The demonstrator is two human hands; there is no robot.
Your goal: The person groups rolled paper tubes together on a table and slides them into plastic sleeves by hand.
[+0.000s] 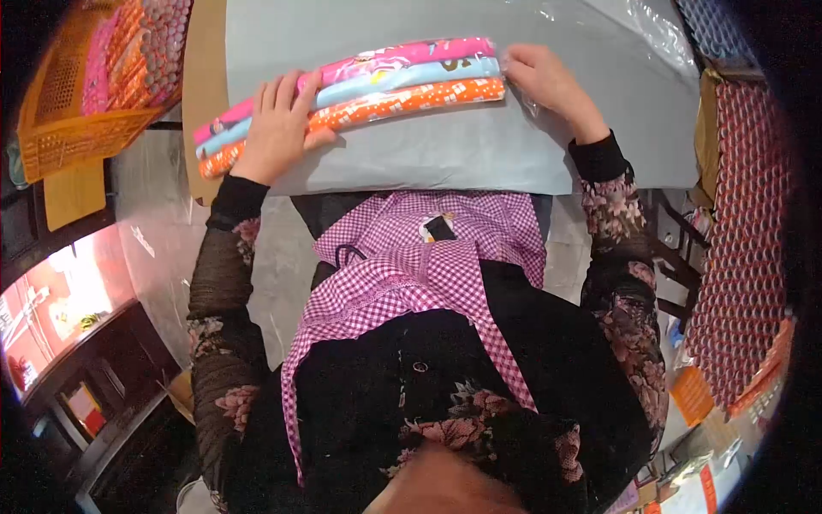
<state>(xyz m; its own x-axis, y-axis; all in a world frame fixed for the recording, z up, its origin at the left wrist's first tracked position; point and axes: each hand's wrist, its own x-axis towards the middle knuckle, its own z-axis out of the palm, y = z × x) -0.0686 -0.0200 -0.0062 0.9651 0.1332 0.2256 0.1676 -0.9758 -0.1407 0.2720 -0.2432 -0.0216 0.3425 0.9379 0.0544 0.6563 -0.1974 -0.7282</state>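
Three long printed paper rolls lie side by side on the grey-covered table [402,158]: a pink roll [411,53], a light blue roll [385,84] and an orange roll [419,96]. Shiny clear plastic wraps them together. My left hand [278,128] rests across the rolls left of their middle, fingers stretched out and thumb spread below the orange one. At the right end, my right hand [548,84] has its fingers bent together on the loose end of the clear plastic wrap [529,104]. Part of that plastic is hidden by the fingers.
An orange basket [81,141] at upper left holds many upright rolls [141,51]. More clear plastic [659,34] lies at the table's far right. A large stack of red-patterned rolls [741,231] stands to the right, near a dark chair [681,257].
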